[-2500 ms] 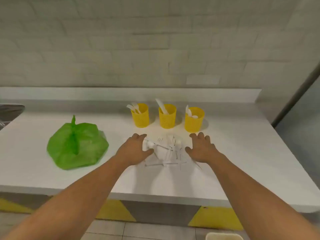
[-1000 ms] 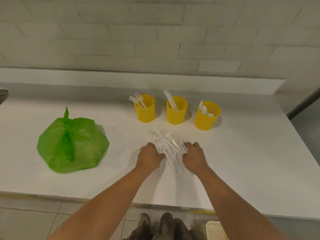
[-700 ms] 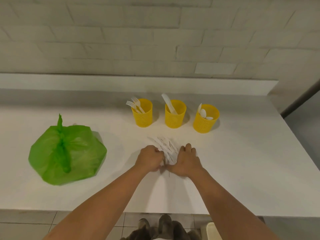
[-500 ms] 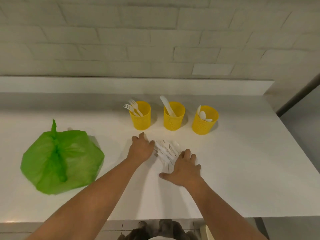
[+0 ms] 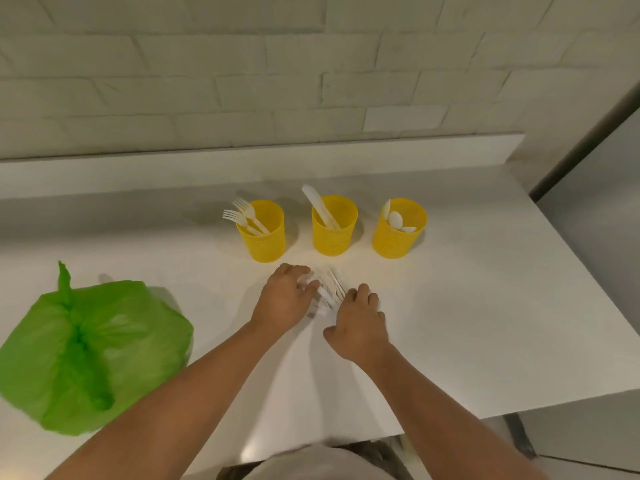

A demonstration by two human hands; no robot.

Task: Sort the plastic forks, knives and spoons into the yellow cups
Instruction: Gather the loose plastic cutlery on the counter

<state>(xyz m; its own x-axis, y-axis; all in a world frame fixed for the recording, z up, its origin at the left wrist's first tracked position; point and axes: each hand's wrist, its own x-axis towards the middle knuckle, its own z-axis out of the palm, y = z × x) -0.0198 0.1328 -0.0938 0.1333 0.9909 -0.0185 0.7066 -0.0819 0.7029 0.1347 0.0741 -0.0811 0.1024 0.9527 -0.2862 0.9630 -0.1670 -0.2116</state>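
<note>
Head camera looks down on a white counter (image 5: 485,306) that runs to a low raised ledge (image 5: 173,171) under a pale painted brick wall (image 5: 242,81); a grey panel (image 5: 602,237) stands past the counter's right end. At far left a tied green plastic bag (image 5: 86,348) sits on the counter, cut off by the picture's left edge. Three yellow cups stand in a row near the ledge: the left cup (image 5: 265,239) holds forks (image 5: 242,214), the middle cup (image 5: 334,237) holds a knife (image 5: 316,201), and the right cup (image 5: 398,239) holds spoons (image 5: 396,220). Just in front of the left and middle cups lies a small pile of white cutlery (image 5: 330,292), between the two hands. The left hand (image 5: 282,303) lies palm down at the pile's left side, its fingers curled onto it with white plastic showing at the fingertips; blur hides whether they pinch a piece. The right hand (image 5: 360,323) lies nearer the viewer at the pile's right, fingers loosely bent with their tips on the pile's near edge and the thumb spread out to the left, gripping nothing. The pile is blurred and partly covered by both hands, so its pieces cannot be told apart. Both forearms reach in from the bottom edge, where the person's clothing shows only in part.
</note>
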